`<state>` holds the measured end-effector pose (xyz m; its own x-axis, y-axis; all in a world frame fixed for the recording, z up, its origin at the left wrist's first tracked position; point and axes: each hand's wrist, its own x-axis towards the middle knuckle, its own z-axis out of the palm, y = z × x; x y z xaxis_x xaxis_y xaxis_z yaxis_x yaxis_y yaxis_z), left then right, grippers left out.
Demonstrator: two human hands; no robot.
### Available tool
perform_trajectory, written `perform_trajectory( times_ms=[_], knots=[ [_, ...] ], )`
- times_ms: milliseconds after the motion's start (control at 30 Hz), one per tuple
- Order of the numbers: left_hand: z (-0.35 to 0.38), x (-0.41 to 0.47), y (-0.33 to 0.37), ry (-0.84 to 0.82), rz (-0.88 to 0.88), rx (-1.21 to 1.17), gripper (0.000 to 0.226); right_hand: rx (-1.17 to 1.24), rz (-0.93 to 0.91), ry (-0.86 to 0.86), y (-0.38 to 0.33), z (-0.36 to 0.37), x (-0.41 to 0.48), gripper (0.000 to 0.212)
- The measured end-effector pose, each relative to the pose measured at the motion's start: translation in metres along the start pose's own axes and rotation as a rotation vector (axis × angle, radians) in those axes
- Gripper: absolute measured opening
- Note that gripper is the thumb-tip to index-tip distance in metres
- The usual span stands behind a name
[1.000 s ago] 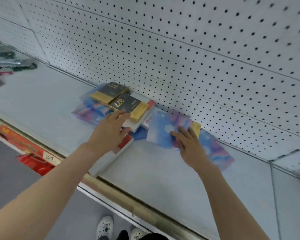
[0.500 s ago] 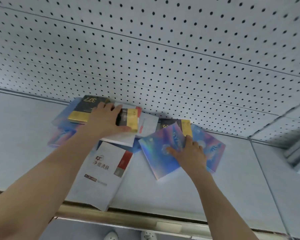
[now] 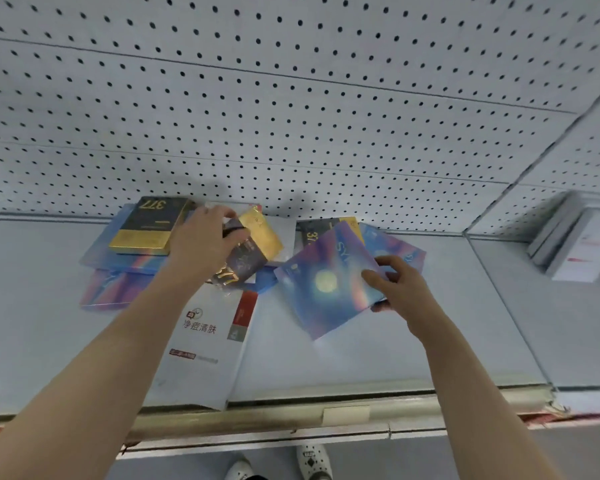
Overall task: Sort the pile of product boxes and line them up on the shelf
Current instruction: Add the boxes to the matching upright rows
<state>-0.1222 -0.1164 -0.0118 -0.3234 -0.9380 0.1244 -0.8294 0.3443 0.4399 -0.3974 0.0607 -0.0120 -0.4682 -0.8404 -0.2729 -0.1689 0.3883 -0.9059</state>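
Head view has the pile of boxes lying along the back edge of the shelf (image 3: 447,341), against the pegboard (image 3: 291,116). The left hand (image 3: 205,240) has its fingers curled round a dark-and-gold box (image 3: 248,258), raised and tilted above the pile; that box is blurred, so how firm the hold is cannot be told. The right hand (image 3: 400,289) pinches a holographic box (image 3: 323,285) by its right edge, thumb on top, the box slanting toward the shelf's front edge.

Several things could go wrong. An edge pinch on a glossy, broad box gives little purchase, so it may swivel or slip out and land on the boxes under it. A long white box (image 3: 201,341) reaches right to the front edge of the shelf, directly beneath the left forearm; a careless sweep of that arm would likely push it off onto the floor. At the back left corner of the pile, a black box marked 377 (image 3: 146,226) sits on top of flat iridescent boxes (image 3: 118,285), and sliding any of those out from below would probably tip it.
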Motion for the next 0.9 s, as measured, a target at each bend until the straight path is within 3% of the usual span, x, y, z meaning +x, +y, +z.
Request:
perform_trajectory(
  times_ms=[100, 167, 267, 467, 900],
  knots=[
    [-0.007, -0.016, 0.021, 0.062, -0.005, -0.168, 0.03, 0.052, -0.041, 0.096, -0.002, -0.009, -0.014, 0.011],
    [-0.003, -0.034, 0.038, 0.0, -0.112, -0.438, 0.021, -0.024, -0.104, 0.212, 0.003, -0.016, -0.023, 0.009],
    [0.016, -0.055, 0.062, -0.065, -0.17, -0.686, 0.026, -0.144, -0.173, 0.375, 0.015, -0.034, -0.043, 0.018],
    [0.055, -0.101, 0.133, -0.144, -0.165, -0.853, 0.02, -0.165, -0.264, 0.614, 0.033, -0.104, -0.091, 0.009],
    [0.161, -0.208, 0.374, -0.306, -0.001, -0.973, 0.024, -0.122, -0.144, 0.783, 0.131, -0.336, -0.203, 0.011]
  ],
)
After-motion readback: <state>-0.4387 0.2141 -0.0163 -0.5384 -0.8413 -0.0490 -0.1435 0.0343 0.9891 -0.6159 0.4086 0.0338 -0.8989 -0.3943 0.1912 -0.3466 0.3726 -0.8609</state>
